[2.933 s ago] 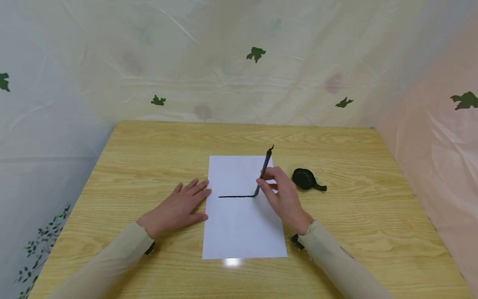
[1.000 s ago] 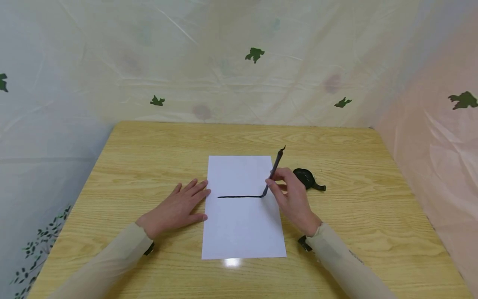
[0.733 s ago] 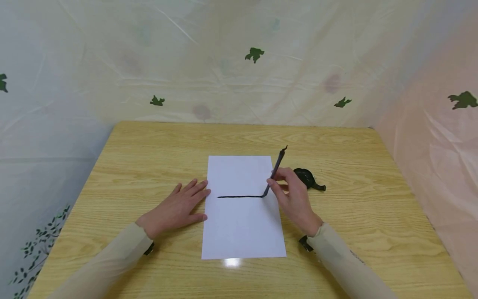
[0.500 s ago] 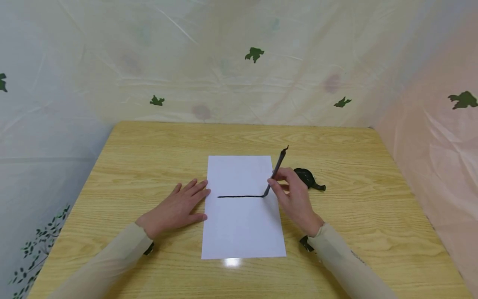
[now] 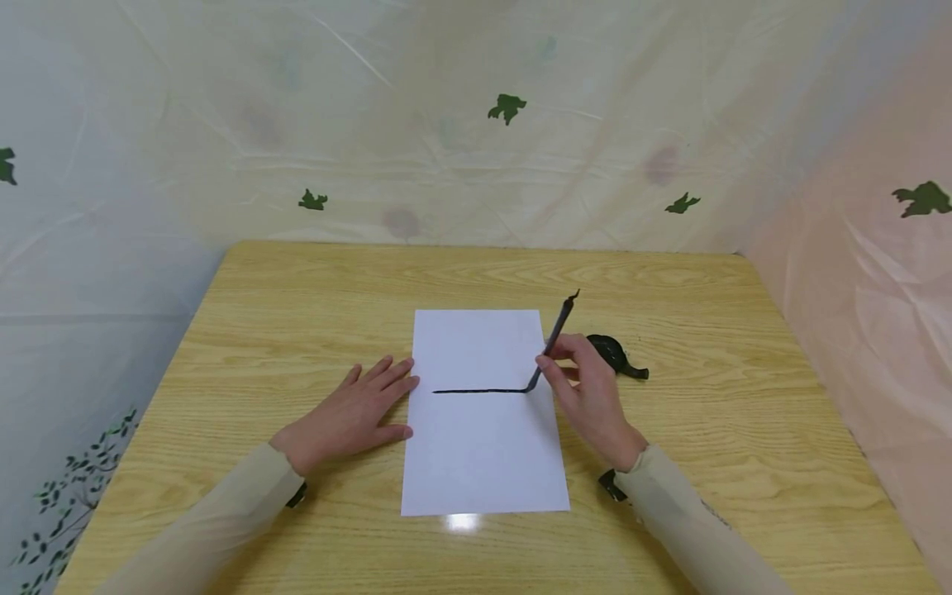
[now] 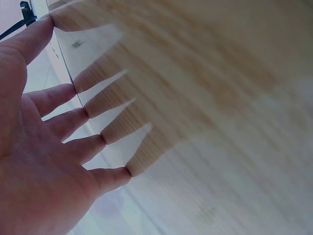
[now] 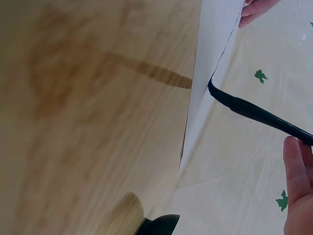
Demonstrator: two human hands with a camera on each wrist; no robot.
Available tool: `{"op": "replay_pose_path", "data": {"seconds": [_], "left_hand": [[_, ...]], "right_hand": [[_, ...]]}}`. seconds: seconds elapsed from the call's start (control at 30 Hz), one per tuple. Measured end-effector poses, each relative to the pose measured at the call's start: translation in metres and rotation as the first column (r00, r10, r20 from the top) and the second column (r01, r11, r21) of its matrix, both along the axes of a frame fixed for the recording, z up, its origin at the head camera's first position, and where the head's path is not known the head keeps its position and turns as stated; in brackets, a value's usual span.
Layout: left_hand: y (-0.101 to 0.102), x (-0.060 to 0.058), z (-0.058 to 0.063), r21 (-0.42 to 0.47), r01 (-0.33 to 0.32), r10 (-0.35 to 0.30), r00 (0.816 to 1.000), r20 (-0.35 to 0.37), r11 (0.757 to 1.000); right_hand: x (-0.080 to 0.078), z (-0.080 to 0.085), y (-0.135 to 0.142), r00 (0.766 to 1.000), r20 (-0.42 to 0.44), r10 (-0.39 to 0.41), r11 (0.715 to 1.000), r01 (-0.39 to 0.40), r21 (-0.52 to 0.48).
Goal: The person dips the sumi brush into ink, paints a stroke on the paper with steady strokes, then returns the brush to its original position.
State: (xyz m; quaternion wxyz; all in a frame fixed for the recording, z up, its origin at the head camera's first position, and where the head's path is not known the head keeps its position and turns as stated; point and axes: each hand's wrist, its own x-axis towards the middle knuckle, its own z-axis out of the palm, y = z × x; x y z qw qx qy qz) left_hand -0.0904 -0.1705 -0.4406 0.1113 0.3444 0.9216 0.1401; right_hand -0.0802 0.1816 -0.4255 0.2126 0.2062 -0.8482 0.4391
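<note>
My right hand (image 5: 591,401) pinches a black ink brush (image 5: 556,330) between thumb and fingers, its shaft leaning to the right. The bristles, seen bent in the right wrist view on the brush (image 7: 249,107), press on the right part of a white sheet of paper (image 5: 476,463). A thin black line (image 5: 479,391) runs across the sheet from near its left side to the brush tip. With fingers spread, my left hand (image 5: 349,417) rests on the table, fingertips at the paper's left edge. The left wrist view shows those fingers (image 6: 71,120) straight.
A small black ink dish (image 5: 610,354) with a short handle stands right of the paper, partly behind my right hand. The wooden table (image 5: 736,397) meets pale hanging sheets (image 5: 416,99) with green leaf-like patches at the back and sides.
My right hand has moved the brush to the right, and the black line has grown longer; in the last half second it shifts only slightly. The left hand stays in place.
</note>
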Motion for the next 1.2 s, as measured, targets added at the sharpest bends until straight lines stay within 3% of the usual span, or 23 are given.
{"op": "replay_pose_path", "data": {"seconds": [1.2], "left_hand": [[0.0002, 0.0017, 0.0, 0.025, 0.0, 0.0, 1.0, -0.011, 1.0]], "right_hand": [[0.0002, -0.0029, 0.0082, 0.999, -0.034, -0.001, 1.0, 0.002, 0.008]]}}
